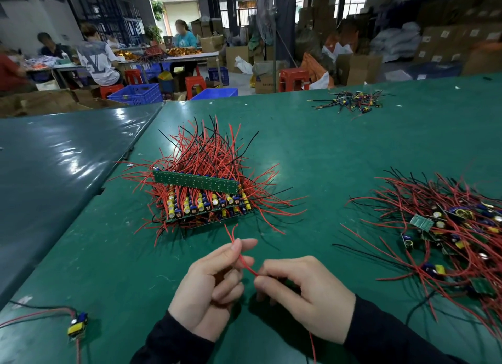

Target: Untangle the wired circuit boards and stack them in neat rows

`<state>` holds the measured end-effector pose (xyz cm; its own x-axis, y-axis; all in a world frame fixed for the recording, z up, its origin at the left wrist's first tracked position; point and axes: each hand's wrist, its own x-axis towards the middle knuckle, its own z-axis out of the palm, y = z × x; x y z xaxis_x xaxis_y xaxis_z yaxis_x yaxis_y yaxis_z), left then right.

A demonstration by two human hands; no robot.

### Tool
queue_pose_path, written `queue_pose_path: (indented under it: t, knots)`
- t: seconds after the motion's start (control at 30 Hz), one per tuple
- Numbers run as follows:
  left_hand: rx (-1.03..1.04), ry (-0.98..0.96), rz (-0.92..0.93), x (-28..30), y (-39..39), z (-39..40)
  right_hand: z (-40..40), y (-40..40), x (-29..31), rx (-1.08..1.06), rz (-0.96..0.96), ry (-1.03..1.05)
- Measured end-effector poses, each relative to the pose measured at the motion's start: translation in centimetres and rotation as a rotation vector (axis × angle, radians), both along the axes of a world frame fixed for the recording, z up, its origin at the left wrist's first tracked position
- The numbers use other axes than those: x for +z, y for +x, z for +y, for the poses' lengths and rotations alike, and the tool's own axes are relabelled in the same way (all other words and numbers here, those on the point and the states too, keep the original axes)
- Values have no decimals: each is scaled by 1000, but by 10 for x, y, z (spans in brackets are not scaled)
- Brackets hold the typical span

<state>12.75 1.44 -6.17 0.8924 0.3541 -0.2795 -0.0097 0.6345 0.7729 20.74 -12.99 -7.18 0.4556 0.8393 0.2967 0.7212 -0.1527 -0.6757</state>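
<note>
While I've got one red wire (245,263) stretched between both hands, the little board it belongs to is mostly tucked under my right hand (304,293), so I can only see a dark bit of it between my fingers. My left hand (214,287) has its fingers (239,245) curled and pinching the wire up near its free end, which pokes out toward the stack. The right hand's fingers are curled too, thumb and forefinger nipping the same wire lower down.

Just ahead of my hands sits the stacked pile of boards (206,198) in rows, yellow and silver components facing me, red and black leads fanning out on all sides. One long green strip (195,181) lies tilted across the top of it.

Off to my right is the tangled heap (448,233), boards and wires all mixed up. Far right at the back there's a smaller scrap cluster (350,101) of wires and parts. Near my left elbow one single board (78,325) with a yellow part lies alone, leads trailing off the edge of view.

It's all on a green surface (312,152). Beyond that, people sit at other tables with red stools, blue crates and cardboard boxes around.
</note>
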Motion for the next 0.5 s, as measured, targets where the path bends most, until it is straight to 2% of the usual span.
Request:
queue_pose_path:
  t: [0.1, 0.4, 0.5]
  knots:
    - [31, 34, 0, 0, 1, -1, -1, 1, -1, -27, -26, -11]
    - [231, 320, 5, -1, 2, 0, -2, -1, 1, -20, -12, -33]
    - [273, 313, 2, 1, 3, 4, -3, -2, 0, -23, -1, -58]
